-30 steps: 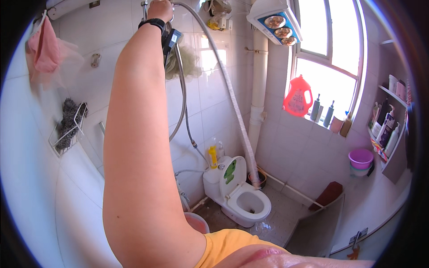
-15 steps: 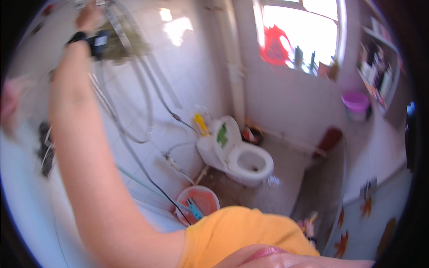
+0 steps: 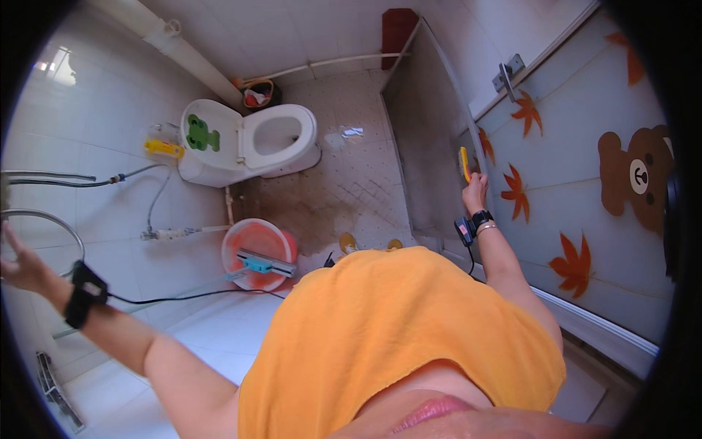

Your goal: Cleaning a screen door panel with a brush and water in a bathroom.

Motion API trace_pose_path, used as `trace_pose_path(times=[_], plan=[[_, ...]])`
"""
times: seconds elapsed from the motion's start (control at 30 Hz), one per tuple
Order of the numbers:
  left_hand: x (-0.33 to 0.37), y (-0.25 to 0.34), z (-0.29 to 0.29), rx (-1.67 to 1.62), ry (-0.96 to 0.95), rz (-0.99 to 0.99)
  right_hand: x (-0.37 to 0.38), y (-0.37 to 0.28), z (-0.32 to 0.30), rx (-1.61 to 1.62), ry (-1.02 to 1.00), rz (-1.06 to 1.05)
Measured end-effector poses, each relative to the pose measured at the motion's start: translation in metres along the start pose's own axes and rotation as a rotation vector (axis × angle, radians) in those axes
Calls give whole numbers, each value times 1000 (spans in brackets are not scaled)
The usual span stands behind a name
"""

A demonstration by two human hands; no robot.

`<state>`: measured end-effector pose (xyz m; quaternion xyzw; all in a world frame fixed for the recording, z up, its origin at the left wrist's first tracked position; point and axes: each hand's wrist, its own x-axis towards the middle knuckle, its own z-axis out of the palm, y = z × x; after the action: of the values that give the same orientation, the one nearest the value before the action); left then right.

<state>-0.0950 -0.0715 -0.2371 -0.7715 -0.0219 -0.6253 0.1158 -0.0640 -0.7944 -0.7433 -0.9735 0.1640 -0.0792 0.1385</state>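
My right hand [image 3: 475, 192] is closed on a yellow-handled scrub brush [image 3: 464, 165], out to the right by the glass partition [image 3: 433, 124] and the frosted door. The brush points away from me, its pale bristles to the left. At the left edge, my left hand [image 3: 28, 269] has its fingers apart, next to a curved metal shower hose [image 3: 55, 217] and the tiled wall. I see nothing held in it, though its fingertips run close to the picture's rim. Both wrists carry black strapped devices, and a cable trails from each.
A white toilet [image 3: 281, 140] stands open ahead, with a small dark bin [image 3: 262, 95] behind it. A reddish bucket [image 3: 252, 234] with a blue-headed mop [image 3: 257, 265] across it is on the floor. Leaf stickers decorate the frosted door [image 3: 556, 183].
My view has swung down and to the right. My left arm, raised toward the fixture on the wall, is now lower and stretched to the left. My right hand with the brush now shows.
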Motion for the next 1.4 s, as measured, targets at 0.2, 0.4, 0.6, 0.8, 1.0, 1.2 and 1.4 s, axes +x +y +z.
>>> trace_pose_path(times=[0.2,0.4,0.6,0.8,1.0,1.2,1.4], plan=[[-153,173,-9,-507,-202,-676,38,31,-5,-51,-110,156],[-236,236,-41,-717,-403,-972,60,40,20,52,-163,246],[-256,263,-60,-717,-576,-1013,64,16,31,63,-25,213],[-293,286,-50,-723,-714,-1046,62,-44,38,-49,-122,308],[-311,306,-44,-857,-847,-1066,59,-59,64,174,23,380],[-328,322,-16,-991,-879,-1060,47,-59,44,292,142,246],[-326,346,56,-1018,-1086,-772,-4,-53,-31,492,214,167]])
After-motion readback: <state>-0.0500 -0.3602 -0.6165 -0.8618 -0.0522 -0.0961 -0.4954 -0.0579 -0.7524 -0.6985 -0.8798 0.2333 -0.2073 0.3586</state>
